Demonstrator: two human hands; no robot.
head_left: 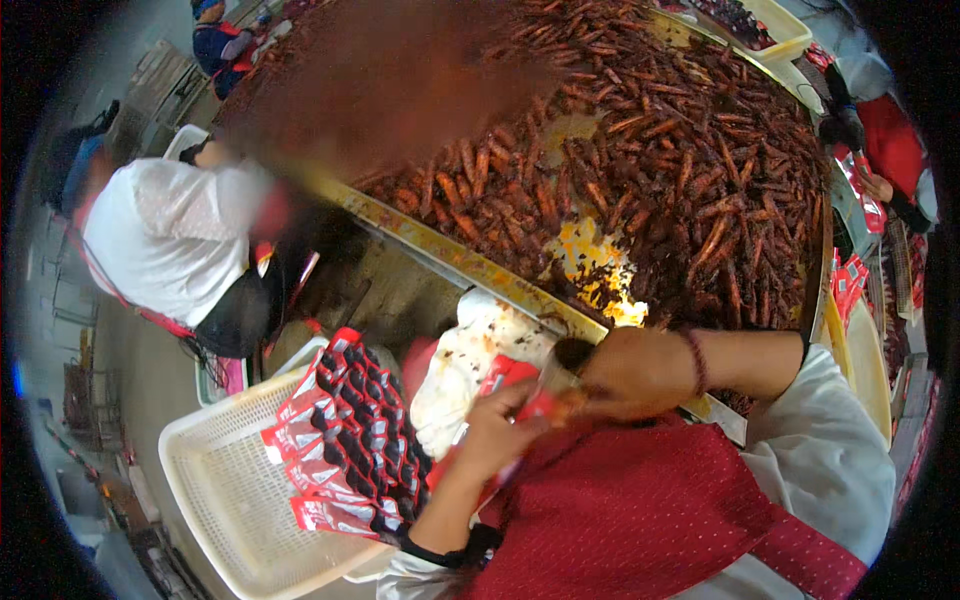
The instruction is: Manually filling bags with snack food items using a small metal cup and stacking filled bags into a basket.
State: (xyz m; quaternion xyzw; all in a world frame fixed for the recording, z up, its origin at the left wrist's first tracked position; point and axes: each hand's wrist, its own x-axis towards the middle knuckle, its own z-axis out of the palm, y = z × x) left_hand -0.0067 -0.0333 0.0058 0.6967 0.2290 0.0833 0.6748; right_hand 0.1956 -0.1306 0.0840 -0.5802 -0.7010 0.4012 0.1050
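Observation:
My left hand [492, 440] is closed on a red pouch [512, 374] in front of my dark red apron. Close against it, my right hand [590, 388] grips a dull metal tube-shaped tool [560, 366] at the pouch's mouth; motion blur hides some of the fingers. Just beyond both hands lies a stained white plastic sheet [478, 350]. A large metal-rimmed table [470, 268] in front of me carries a heap of dark red-brown, sauce-coated food sticks [700, 190]. To my left, a cream plastic basket [215, 470] holds rows of red pouches [345, 440] with dark contents showing.
A co-worker in a white top [170, 235] sits at the left, another person in red [890, 145] works at the right, and a third [222, 45] stands far off. More pale baskets [780, 30] sit around the table. A brown blur covers part of the heap.

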